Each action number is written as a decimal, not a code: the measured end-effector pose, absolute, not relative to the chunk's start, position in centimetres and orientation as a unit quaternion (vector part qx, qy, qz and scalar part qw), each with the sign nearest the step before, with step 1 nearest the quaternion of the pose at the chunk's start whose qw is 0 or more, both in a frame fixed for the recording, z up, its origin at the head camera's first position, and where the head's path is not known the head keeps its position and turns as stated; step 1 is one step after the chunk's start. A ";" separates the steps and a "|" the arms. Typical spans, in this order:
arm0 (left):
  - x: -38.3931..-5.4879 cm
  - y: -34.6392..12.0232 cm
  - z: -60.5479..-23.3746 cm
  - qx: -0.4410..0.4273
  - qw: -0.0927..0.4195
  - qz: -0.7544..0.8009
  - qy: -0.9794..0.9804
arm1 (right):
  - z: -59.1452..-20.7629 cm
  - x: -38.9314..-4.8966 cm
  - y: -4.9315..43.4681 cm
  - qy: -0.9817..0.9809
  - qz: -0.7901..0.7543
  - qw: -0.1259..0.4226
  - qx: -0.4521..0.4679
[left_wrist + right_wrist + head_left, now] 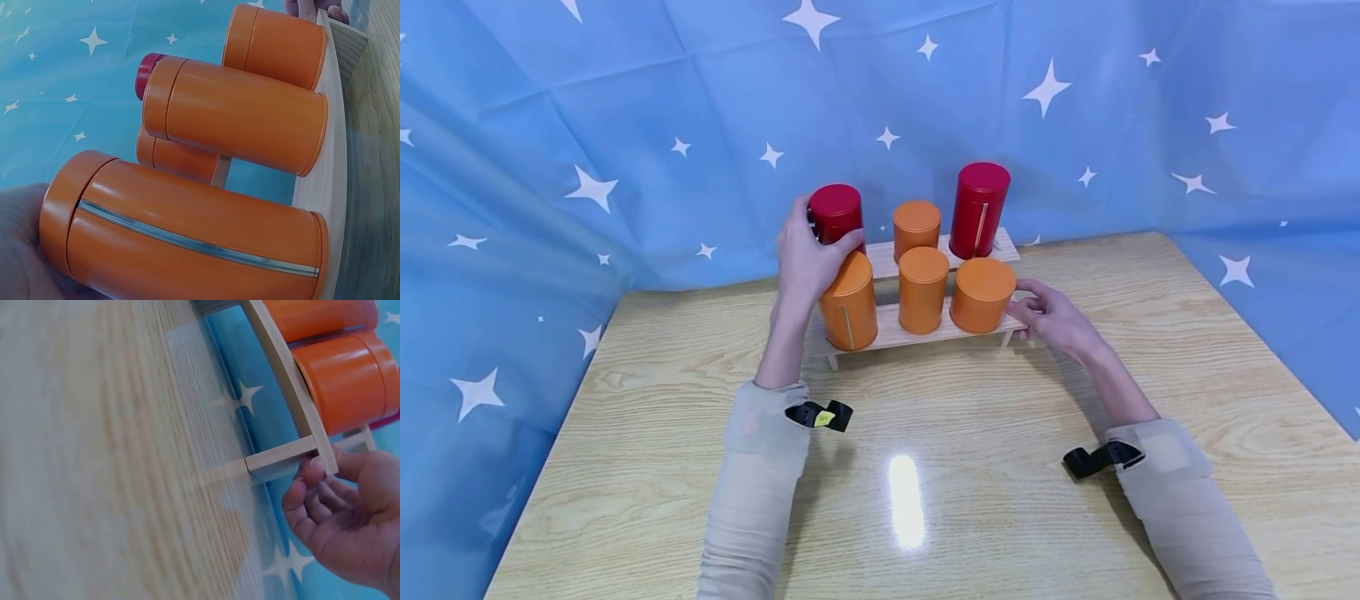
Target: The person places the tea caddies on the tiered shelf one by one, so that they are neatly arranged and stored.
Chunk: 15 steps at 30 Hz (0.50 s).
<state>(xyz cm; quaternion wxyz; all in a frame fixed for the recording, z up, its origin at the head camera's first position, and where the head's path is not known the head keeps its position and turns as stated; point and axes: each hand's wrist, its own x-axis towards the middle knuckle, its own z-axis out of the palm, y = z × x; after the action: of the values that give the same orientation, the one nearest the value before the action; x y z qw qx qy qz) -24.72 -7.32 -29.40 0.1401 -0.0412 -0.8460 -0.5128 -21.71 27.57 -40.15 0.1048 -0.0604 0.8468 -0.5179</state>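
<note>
At the back left, my left hand (808, 254) grips a short-looking red canister (837, 208), thumb across its front and fingers behind it. Its lower part is hidden behind an orange canister (850, 304) with a metallic stripe. My right hand (1051, 317) pinches the right end of the wooden shelf (891, 329), thumb and fingers at the board's edge in the right wrist view. Along that lower board also stand a slim orange canister (923, 292) and a wide orange canister (982, 296), the wide one close to my right fingers.
On the rear wooden board (883, 260) stand a small orange canister (916, 229) and a tall red canister (980, 208). Right behind hangs a blue cloth (700, 108) with white stars. The shelf's short legs rest on a wood-grain table (985, 467).
</note>
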 end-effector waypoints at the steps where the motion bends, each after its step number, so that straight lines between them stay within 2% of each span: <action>1: -24.7 -7.4 -29.4 -0.041 0.138 -0.512 -0.847 | -40.1 -21.7 27.6 0.847 -0.518 0.105 -0.060; 15: -24.4 -7.6 -29.2 -0.051 0.118 -0.514 -0.848 | -40.2 -21.8 27.6 0.841 -0.526 0.108 -0.066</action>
<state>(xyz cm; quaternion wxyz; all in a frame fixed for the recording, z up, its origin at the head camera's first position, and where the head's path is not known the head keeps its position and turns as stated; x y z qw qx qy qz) -24.41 -7.60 -29.18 0.1185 -0.0511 -0.8477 -0.5145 -21.77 27.61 -40.19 0.1080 -0.0658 0.8413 -0.5256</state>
